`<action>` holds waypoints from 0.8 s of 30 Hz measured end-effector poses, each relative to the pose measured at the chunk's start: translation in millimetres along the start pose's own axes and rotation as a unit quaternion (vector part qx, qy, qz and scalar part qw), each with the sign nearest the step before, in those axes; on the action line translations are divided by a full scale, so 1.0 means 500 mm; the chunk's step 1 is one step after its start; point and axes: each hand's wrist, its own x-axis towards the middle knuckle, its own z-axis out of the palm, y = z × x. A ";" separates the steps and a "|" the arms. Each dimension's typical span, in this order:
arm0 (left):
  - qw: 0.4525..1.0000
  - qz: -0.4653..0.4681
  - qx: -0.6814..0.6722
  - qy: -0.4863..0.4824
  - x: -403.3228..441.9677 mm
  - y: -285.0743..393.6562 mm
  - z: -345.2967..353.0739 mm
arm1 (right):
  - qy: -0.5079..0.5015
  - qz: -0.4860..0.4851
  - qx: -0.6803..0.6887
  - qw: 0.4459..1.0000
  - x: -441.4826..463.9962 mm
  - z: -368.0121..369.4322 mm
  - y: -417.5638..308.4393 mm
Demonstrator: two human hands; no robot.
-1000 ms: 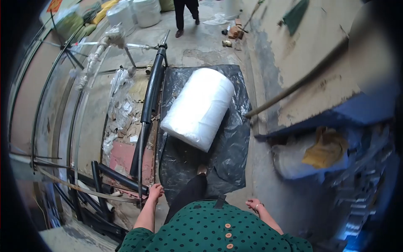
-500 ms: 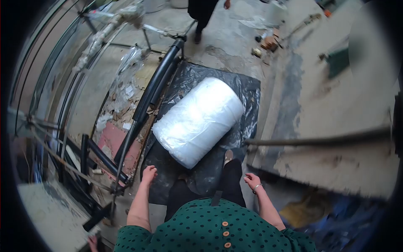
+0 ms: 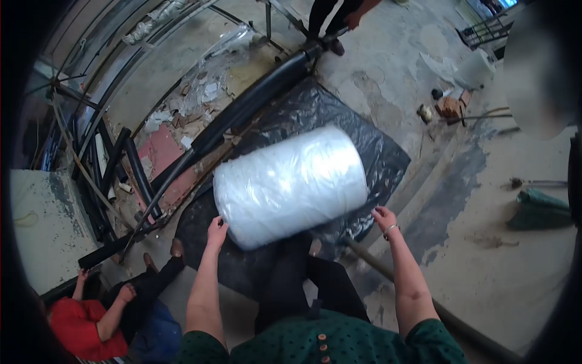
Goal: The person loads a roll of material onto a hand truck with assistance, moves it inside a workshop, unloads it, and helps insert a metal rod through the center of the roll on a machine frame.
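Note:
A large roll of clear plastic bubble-like film (image 3: 291, 185), white and shiny, lies on its side on a black plastic sheet (image 3: 388, 167) in front of my feet. At the lower left end of the roll is my left hand (image 3: 217, 233), its fingers loosely bent and a small gap at the thumb; whether it touches the film is unclear. Just off the right end is my right hand (image 3: 385, 219), with a bracelet on the wrist. Its fingers point toward the roll, slightly parted, and nothing shows in them.
Long black tubes (image 3: 242, 109) lie along the left of the sheet, beside scraps and a pink board (image 3: 162, 155). A pole (image 3: 376, 264) lies at right. One person in red (image 3: 79, 327) sits at lower left; another person's legs (image 3: 327, 21) stand at the back.
Both my hands have moved forward to the two ends of the roll. My view has turned, so the roll lies more crosswise. The person in red has come into view.

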 end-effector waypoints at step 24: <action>0.930 -0.177 -0.033 0.320 0.242 -0.147 0.262 | 0.102 -0.059 -0.308 0.944 0.553 0.277 -0.088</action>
